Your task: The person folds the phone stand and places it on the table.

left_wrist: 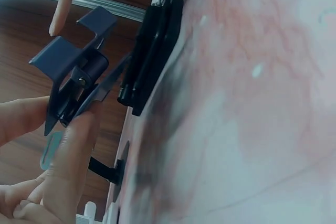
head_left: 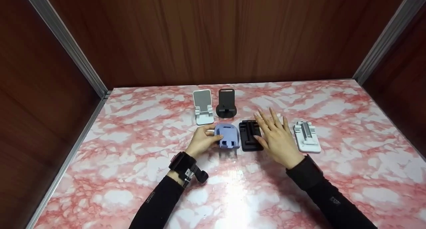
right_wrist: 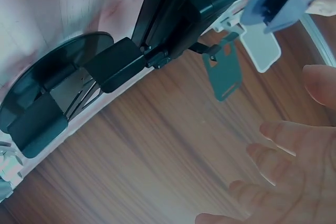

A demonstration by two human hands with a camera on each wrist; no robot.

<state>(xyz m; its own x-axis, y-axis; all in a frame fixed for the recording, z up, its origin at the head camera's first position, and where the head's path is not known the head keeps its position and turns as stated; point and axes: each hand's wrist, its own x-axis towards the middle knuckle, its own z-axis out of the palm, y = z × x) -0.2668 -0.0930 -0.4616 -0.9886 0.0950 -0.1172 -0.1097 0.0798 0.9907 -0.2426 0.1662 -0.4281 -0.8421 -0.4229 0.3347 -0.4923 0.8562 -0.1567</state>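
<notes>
My left hand [head_left: 203, 140] pinches a purple phone stand [head_left: 229, 135] by its left side, thumb in front and fingers behind. The left wrist view has this purple stand [left_wrist: 84, 74] tilted, with its two lip hooks up. Right beside it lies a black folded phone stand [head_left: 248, 143]. My right hand [head_left: 278, 140] is spread with straight fingers, its thumb overlapping that black stand's right edge. A second black stand with a round base [right_wrist: 55, 69] appears in the right wrist view; the right hand hides it from the head camera.
Behind stand two raised phone stands, one white with a grey panel [head_left: 203, 104] and one black on a round base [head_left: 226, 102]. A white folded stand [head_left: 308, 139] lies to the right. Brown wood-grain walls [head_left: 213, 36] enclose the red-and-white marbled table [head_left: 133, 129].
</notes>
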